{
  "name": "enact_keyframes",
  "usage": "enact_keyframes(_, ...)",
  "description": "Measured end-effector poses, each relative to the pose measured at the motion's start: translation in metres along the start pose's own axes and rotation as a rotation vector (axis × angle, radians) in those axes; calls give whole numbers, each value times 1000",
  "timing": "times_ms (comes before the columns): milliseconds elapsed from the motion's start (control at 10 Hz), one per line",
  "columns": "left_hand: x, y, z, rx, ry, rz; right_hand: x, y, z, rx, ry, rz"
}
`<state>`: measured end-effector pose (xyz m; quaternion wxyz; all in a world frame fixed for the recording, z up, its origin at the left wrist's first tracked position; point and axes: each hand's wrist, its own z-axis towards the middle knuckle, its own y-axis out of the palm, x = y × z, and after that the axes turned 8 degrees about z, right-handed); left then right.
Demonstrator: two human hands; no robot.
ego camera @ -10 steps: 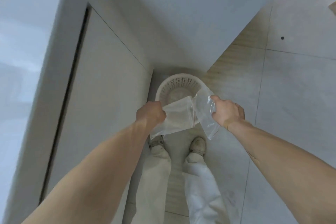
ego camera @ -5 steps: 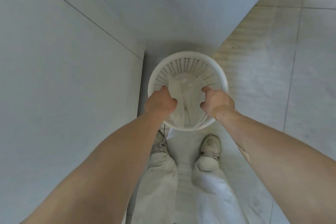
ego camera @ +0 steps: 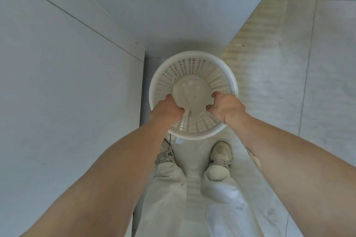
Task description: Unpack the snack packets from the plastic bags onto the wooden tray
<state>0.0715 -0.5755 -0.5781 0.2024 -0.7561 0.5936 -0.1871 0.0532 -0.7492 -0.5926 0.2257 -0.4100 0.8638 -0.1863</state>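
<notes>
Hidden: fingertips of left hand (ego camera: pixel 167 109) curled under, out of sight behind knuckles; basket floor seen only through a film of clear plastic, so edges of that plastic hard to trace.
Cut off: both forearms run out of the bottom corners; trouser legs cropped at lower edge.
Hard to make out: number of plastic bags (ego camera: pixel 189 95) in the basket, one or several, cannot tell; faint creases and a small dark speck near the middle are the only clear marks. Small white tag hanging below the near rim, unreadable.
Left hand: reached down inside white perforated basket (ego camera: pixel 192 56), over its near-left wall, back of hand up, fingers folded into a loose fist. Whether it pinches the plastic cannot be told.
Right hand (ego camera: pixel 224 106): inside the basket at near-right, thumb and forefinger spread apart in a half-open curl, other fingers bent down toward the plastic. No firm hold visible; contact with the film uncertain.
Bags: lying crumpled flat in the basket bottom, between the two hands.
Basket: standing on the floor in a corner, against pale cabinet panel (ego camera: pixel 63 90) on the left, just ahead of two pale shoes (ego camera: pixel 221 153).
Floor: grey tiles (ego camera: pixel 327 86) to the right.
</notes>
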Motion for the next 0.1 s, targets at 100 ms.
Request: enact_keyframes(100, 1, -13, -28, 1, 19, 30, -7, -20, -36, -43, -54, -132)
